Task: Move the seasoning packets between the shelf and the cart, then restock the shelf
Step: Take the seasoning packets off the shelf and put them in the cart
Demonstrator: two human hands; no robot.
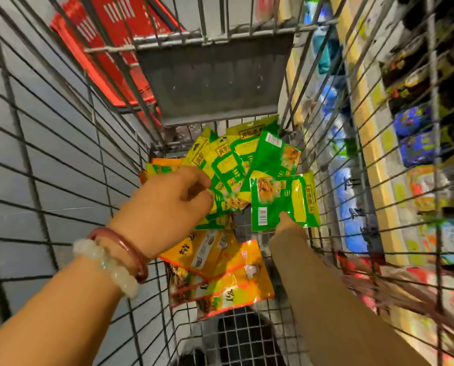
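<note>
I look down into a wire cart. My left hand, with two bracelets on the wrist, grips a fanned bunch of green-and-yellow seasoning packets. My right hand is mostly hidden under a single green-and-yellow packet that it holds from below. Several orange-and-yellow packets lie on the cart's floor beneath both hands.
The cart's grey fold-down flap stands at the far end, with a red plastic basket behind it. A stocked shelf runs along the right side, seen blurred through the cart's wire wall. Grey floor lies to the left.
</note>
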